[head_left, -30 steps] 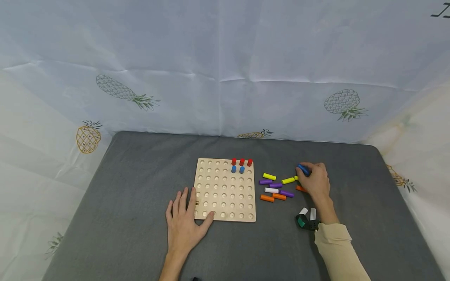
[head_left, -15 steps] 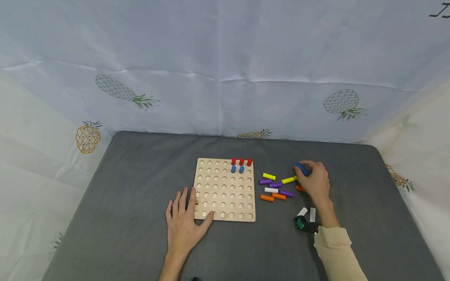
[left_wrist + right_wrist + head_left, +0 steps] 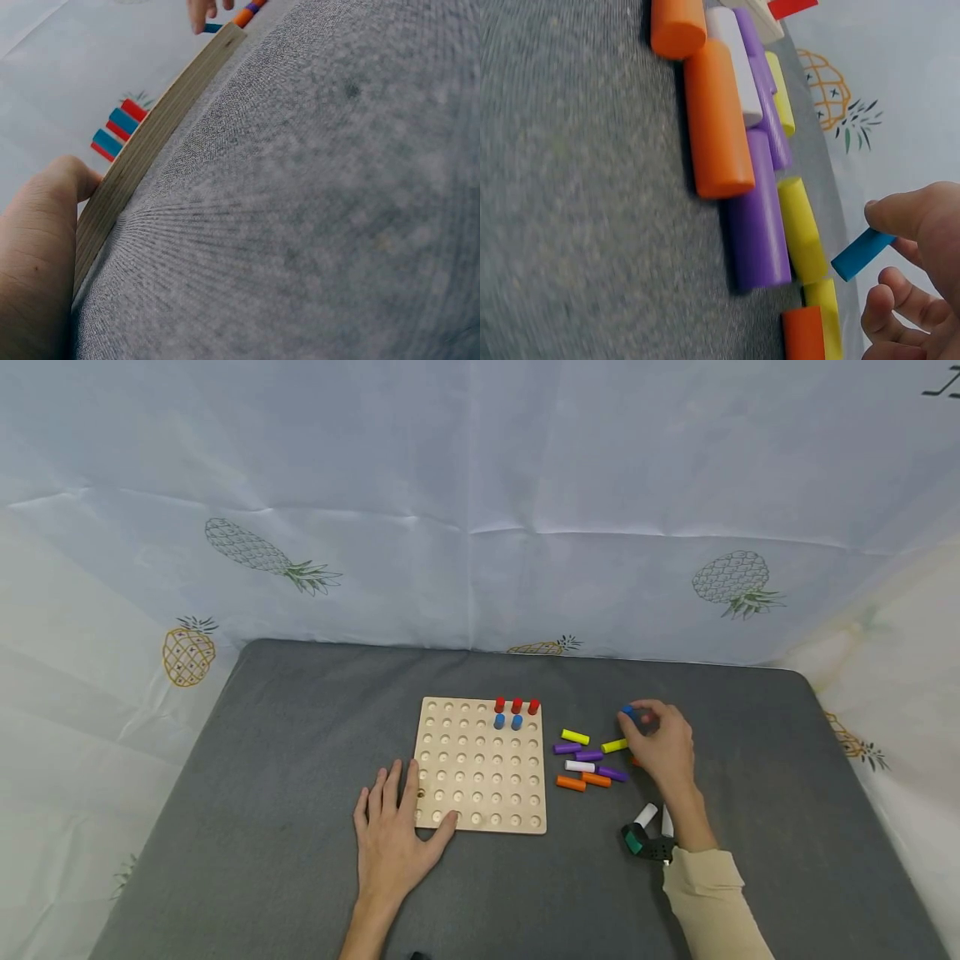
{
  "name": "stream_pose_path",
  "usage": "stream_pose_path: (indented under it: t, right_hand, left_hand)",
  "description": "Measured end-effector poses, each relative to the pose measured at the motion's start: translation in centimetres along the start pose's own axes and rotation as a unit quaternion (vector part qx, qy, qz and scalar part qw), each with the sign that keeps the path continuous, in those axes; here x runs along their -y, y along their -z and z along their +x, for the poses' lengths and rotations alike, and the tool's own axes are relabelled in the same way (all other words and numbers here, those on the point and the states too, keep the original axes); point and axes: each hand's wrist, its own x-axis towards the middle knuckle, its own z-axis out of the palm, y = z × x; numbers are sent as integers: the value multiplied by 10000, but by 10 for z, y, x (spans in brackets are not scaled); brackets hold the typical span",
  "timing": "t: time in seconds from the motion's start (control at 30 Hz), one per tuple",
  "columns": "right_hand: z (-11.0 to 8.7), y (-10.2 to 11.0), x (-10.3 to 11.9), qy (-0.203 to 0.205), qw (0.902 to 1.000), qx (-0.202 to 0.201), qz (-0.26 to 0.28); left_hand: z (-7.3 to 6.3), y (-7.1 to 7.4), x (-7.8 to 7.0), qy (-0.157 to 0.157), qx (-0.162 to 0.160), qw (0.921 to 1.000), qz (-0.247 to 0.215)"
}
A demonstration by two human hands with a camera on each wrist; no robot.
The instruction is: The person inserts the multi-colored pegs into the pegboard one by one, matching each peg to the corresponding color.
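Observation:
In the head view my left hand (image 3: pixel 397 835) lies spread at the near left corner of a square wooden pegboard (image 3: pixel 468 758), fingers over its left edge and thumb at the front edge. Three red pegs (image 3: pixel 517 706) stand at the board's far right, with two blue pegs (image 3: pixel 507 722) in the row before them. My right hand (image 3: pixel 663 743) pinches another blue peg (image 3: pixel 862 253) between thumb and fingers, right of the board. The right wrist view shows this peg tilted, above the loose pegs.
Between board and right hand lie loose yellow (image 3: pixel 575 737), purple (image 3: pixel 588 756), orange (image 3: pixel 571 783) and white (image 3: pixel 580 767) pegs. A black strap device (image 3: pixel 648 843) is at the right wrist, close to white pieces (image 3: pixel 646 814). Grey cloth (image 3: pixel 300 735) covers the table, with a pineapple-print curtain (image 3: pixel 480 585) behind.
My right hand has moved slightly left with the blue peg, which has turned in the fingers. The left hand and the pegboard stay where they were.

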Motion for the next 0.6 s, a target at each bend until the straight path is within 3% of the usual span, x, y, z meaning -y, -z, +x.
stream_pose_path:
  t: [0.6]
  right_hand:
    - [-8, -12, 21, 256, 9982, 140, 519]
  left_hand:
    - [0, 1, -1, 6, 26, 10000, 25]
